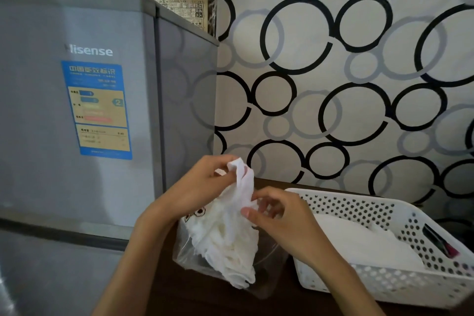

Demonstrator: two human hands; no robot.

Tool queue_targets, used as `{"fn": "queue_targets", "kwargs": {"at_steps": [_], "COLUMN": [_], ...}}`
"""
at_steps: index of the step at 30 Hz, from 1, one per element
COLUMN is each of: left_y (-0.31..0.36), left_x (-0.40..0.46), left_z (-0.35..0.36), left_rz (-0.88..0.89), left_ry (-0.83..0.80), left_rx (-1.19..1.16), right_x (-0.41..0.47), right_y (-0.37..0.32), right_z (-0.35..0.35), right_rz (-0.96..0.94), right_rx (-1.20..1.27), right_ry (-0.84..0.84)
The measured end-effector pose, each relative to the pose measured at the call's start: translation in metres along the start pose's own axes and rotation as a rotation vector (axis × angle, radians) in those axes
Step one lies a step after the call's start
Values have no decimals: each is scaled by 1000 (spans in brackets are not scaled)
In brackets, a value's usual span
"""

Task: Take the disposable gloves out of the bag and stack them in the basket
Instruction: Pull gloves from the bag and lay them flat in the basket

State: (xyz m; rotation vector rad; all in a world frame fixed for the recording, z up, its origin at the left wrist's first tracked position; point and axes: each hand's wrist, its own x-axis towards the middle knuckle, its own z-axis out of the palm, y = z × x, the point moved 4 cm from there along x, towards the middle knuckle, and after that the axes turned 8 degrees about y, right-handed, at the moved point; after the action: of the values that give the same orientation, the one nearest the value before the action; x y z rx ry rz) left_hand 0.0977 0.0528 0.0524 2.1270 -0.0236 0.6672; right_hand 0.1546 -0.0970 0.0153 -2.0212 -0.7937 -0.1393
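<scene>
Fingers of the right hand pinch the lower part of one thin white glove, while the left hand pinches its upper end, just above the clear bag. That bag sits on the dark table, its bunch of gloves spilling from its mouth. Right of the bag stands the white perforated basket, with a flat white pile already inside. To do this step well, I would peel the single glove free slowly, so the bunch does not follow, then smooth it flat before laying it squarely on the pile. Left of the bag rises a grey fridge; behind it, circle-patterned wallpaper.
</scene>
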Motion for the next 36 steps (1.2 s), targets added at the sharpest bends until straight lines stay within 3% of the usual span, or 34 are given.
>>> {"fn": "queue_targets", "kwargs": {"at_steps": [6,14,19,23,28,32,34,36], "left_y": [12,5,-5,-11,-15,-8,8,30], "left_x": [1,1,3,2,1,3,2,-1], "left_z": [-2,-1,-3,-5,-7,-12,-14,-3], "left_rz": [-63,-222,-365,-421,-492,-412,-248,-82], "left_ry": [115,245,312,330,312,460,592,541], "left_rx": [-247,-328,-448,-454,-430,-312,-173,-156], "right_x": [4,2,5,7,12,11,10,9], "right_y": [4,6,11,14,13,9,10,8], "right_z": [-10,-29,-39,-43,-65,-85,-90,-90], "right_rz": [61,214,135,205,211,181,158,143], "right_rx": [236,463,250,351,471,537,479,446], "right_ry": [-96,-213,-155,-108,146,240,233,212]}}
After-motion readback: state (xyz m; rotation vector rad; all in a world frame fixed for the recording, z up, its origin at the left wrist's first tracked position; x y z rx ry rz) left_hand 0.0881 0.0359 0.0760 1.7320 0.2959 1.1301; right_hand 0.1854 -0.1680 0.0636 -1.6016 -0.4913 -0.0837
